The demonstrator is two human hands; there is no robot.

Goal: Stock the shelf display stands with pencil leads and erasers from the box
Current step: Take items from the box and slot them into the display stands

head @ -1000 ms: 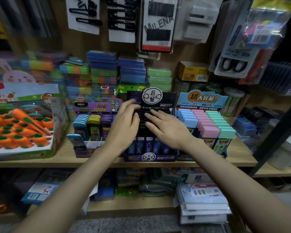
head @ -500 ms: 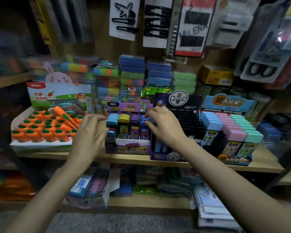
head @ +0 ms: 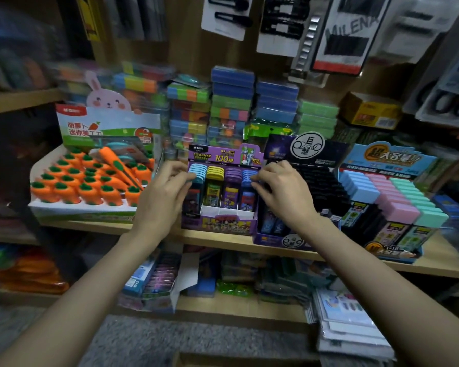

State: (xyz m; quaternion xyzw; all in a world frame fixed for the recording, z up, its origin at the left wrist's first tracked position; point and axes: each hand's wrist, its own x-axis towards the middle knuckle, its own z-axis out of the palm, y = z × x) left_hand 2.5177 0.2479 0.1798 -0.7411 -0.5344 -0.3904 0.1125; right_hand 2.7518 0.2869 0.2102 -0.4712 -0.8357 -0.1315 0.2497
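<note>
A purple pencil lead stand (head: 220,223) sits on the wooden shelf (head: 223,242), holding rows of lead cases with light-blue, yellow, purple and blue caps. My left hand (head: 164,192) grips the stand's left side, its curled fingertips on the light-blue caps (head: 198,169). My right hand (head: 282,189) grips the right side, fingertips on the blue caps (head: 249,174). To the right are a black lead stand (head: 321,181) and a stand of blue, pink and teal erasers (head: 398,197). No supply box is in view.
A carrot-cutter display (head: 90,186) stands at the left of the shelf. Stacked coloured eraser packs (head: 231,107) fill the back. Hair-clip cards (head: 278,19) hang above. The lower shelf (head: 236,305) holds packets and notebooks (head: 350,329).
My left hand moved right onto the purple stand's left side. My right hand slid from the black stand's edge onto the purple stand's right side. The view shifted left.
</note>
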